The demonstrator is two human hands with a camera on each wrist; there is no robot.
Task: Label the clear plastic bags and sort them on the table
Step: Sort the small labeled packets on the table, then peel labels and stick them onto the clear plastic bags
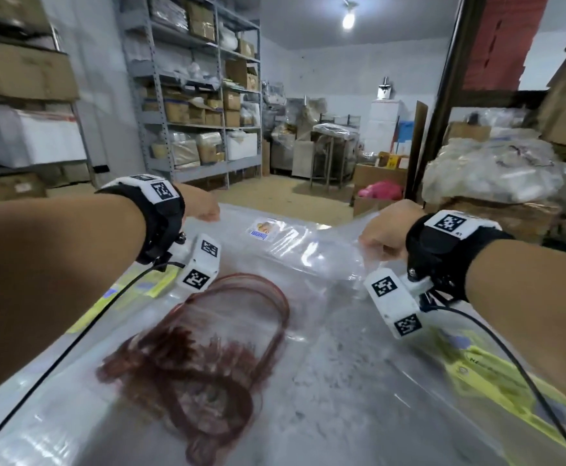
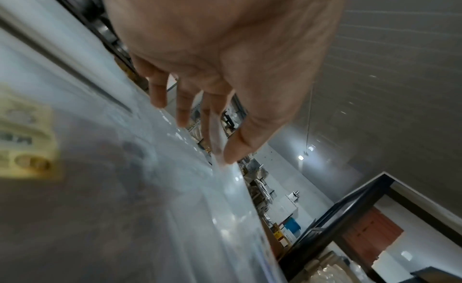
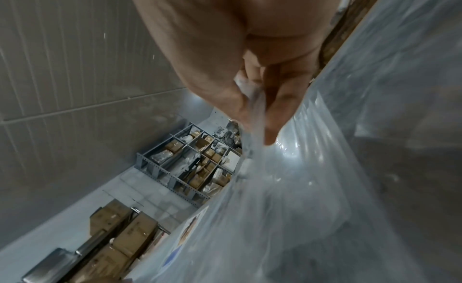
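Note:
A large clear plastic bag [image 1: 308,250] is stretched between my two hands above the table, its far edge raised. A small printed label [image 1: 264,231] sits near that edge. My left hand [image 1: 204,206] pinches the bag's far left corner [image 2: 220,149] between thumb and fingers. My right hand [image 1: 380,235] grips the far right corner, with bunched film [image 3: 255,101] caught between thumb and fingers. The label [image 3: 190,228] also shows in the right wrist view. Under the film lies a tangle of red-brown rubber bands [image 1: 214,344] on the table.
Yellow printed sheets [image 1: 476,375] lie under the plastic at the right and at the left [image 1: 147,284]. Grey metal shelving [image 1: 201,89] with cardboard boxes stands behind. A heap of clear bags [image 1: 496,169] fills the right side. A pink bag [image 1: 380,190] lies beyond the table.

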